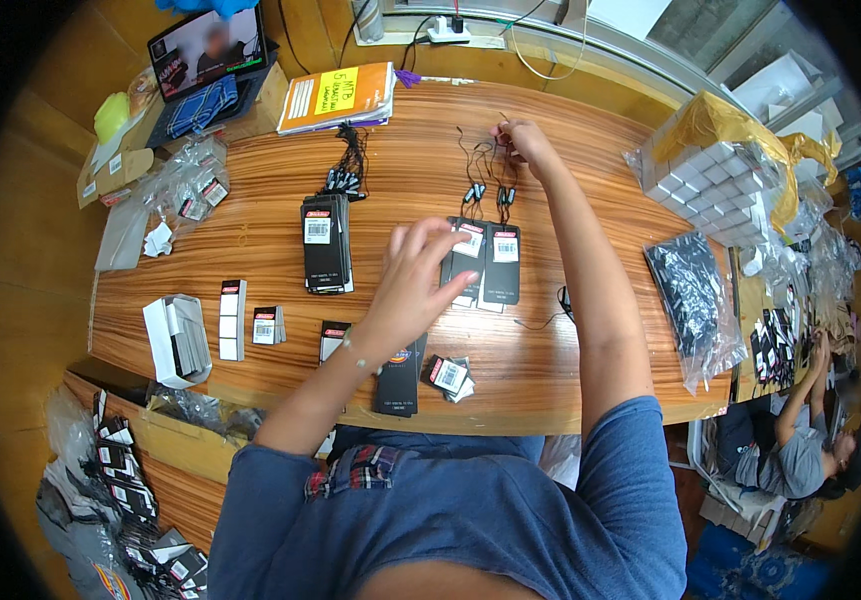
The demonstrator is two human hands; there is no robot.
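Holding cord ends in the right hand (517, 140), pinched narrow, at one o'clock from two black tags (500, 280) near the middle of the wooden tabletop (415, 155). Reaching in from nine o'clock with the left hand (415, 275), spread wide over the nearer tag; cannot tell whether touching it. Likely to tangle the black cords (505, 195) if drawing crossed strands up together; liable also to drag the tags askew by pulling without steadying them. Possible, too, to brush the dark tag stack (397, 390) at seven o'clock by dropping the left forearm (325, 390) low. Counting two tags side by side, perhaps with more beneath; two groups of cords, with strands too fine to number; one thick stack of corded tags (325, 255) at nine o'clock; one dark stack at seven; four small piles of labelled cards (450, 375) between half past six and half past eight; one white box (160, 345) of cards near half past eight; one plastic-bagged dark packet (690, 290) just past three; one wrapped bundle of white boxes (705, 180) between two and three.
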